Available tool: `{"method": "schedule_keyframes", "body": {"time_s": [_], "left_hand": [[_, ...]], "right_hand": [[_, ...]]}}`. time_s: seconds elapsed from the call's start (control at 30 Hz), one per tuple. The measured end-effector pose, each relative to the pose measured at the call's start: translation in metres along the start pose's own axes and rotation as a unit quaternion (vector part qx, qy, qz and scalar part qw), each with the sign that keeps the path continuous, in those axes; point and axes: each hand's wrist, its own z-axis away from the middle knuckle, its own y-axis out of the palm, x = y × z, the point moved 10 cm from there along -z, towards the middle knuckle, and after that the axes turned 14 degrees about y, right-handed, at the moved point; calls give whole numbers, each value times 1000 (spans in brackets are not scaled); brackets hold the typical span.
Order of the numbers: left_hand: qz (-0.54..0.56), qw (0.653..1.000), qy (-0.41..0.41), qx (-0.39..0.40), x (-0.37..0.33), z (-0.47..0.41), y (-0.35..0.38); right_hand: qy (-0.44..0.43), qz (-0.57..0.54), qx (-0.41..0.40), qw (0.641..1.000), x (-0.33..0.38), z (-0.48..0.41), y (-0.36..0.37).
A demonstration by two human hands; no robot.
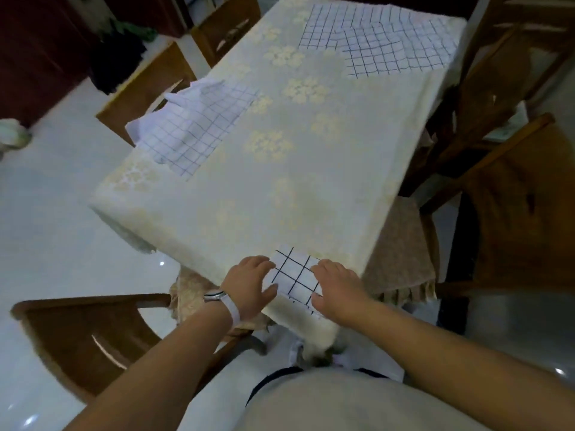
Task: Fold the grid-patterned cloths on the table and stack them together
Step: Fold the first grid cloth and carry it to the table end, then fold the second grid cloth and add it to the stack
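At the near corner of the table (193, 231), a small folded grid cloth (295, 276) lies on the cream flowered tablecloth (326, 169), right at the edge. Both hands rest on it with fingers flat rather than curled. The left hand (249, 283), with a pale watch strap (230, 309) on its wrist, covers the cloth's left side, its thumb at the near edge. The right hand (337, 287) presses the right side. Neither hand grips anything. A wooden chair (77, 331) stands low on the left. Farther off, at the table's left edge, a second grid cloth (199, 132) lies rumpled, one part reaching past the edge. At the far end, more grid cloths (379, 42) lie spread, overlapping and wrinkled; how many, I cannot tell. Two wooden chairs (513, 181) stand along the right side
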Motion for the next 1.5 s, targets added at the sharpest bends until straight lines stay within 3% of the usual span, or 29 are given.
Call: {"method": "schedule_keyframes", "body": {"time_s": [0.3, 0.6, 0.9, 1.23, 1.5], "left_hand": [[26, 980, -165, -111, 2, 86, -46], [-17, 963, -234, -132, 18, 186, -71], [-60, 940, -295, -161, 61, 315, -82], [-30, 933, -324, -151, 156, 484, -48], [-13, 925, -333, -184, 208, 579, -43]], "right_hand": [[-146, 37, -26, 988, 58, 18, -25], [-251, 38, -18, 967, 145, 54, -36], [-366, 102, -58, 923, 286, 115, -11], [-398, 199, -105, 889, 449, 182, 65], [-388, 201, -103, 893, 539, 209, 109]]}}
